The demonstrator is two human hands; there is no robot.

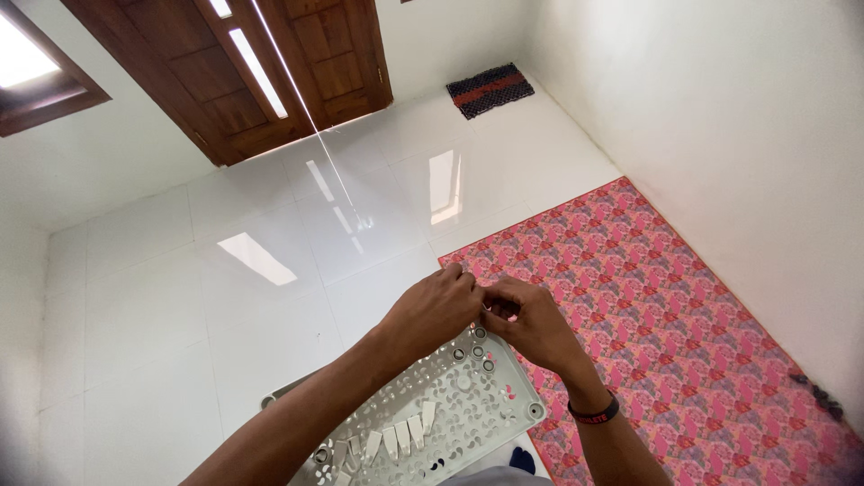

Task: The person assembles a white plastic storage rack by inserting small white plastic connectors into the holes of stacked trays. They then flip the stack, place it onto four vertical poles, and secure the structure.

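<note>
My left hand point(432, 310) and my right hand point(531, 322) meet fingertip to fingertip above a white perforated plastic tray point(468, 400). Both pinch something very small between them; what it is cannot be made out. The tray carries round holes, several small white wedge-shaped pieces point(396, 439) near its front edge and some small ring-like parts point(477, 355) at its far end. A dark band point(594, 416) circles my right wrist.
White glossy floor tiles point(270, 270) stretch ahead to a brown wooden door point(234, 72). A pink patterned mat point(666, 315) lies on the right along a white wall point(747, 117). A small dark doormat point(489, 89) sits near the door.
</note>
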